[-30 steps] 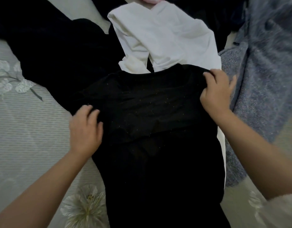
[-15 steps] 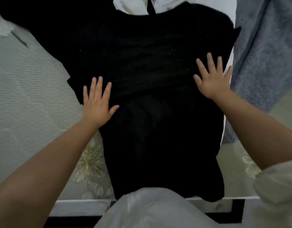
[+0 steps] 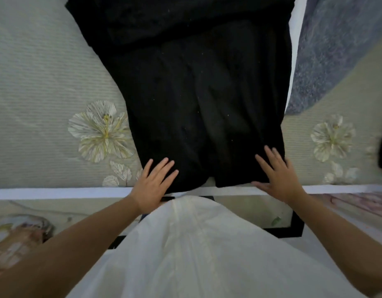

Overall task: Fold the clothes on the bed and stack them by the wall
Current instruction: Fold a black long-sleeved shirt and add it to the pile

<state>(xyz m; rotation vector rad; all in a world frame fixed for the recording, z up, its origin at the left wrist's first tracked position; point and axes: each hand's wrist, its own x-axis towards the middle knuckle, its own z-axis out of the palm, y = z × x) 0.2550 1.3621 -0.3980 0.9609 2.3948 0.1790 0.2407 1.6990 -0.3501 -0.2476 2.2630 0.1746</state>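
A black garment (image 3: 198, 100) lies spread flat on the bed, its hem at the bed's near edge. My left hand (image 3: 153, 183) rests palm down on the hem's left corner, fingers spread. On the hem's right corner my right hand (image 3: 278, 175) presses flat, also with fingers apart. Neither hand grips the cloth. The garment's top runs out of view at the upper edge.
The bed sheet (image 3: 46, 82) is pale green with printed flowers. A grey-blue knitted garment (image 3: 336, 50) lies to the right of the black one. A thin white strip of cloth (image 3: 293, 39) shows between them. My white top (image 3: 196, 244) fills the bottom of the view. A patterned floor lies below the bed's edge.
Both hands slid down the black garment from its middle to its hem at the bed's near edge. My view tilted down; the white garment has gone out of frame.
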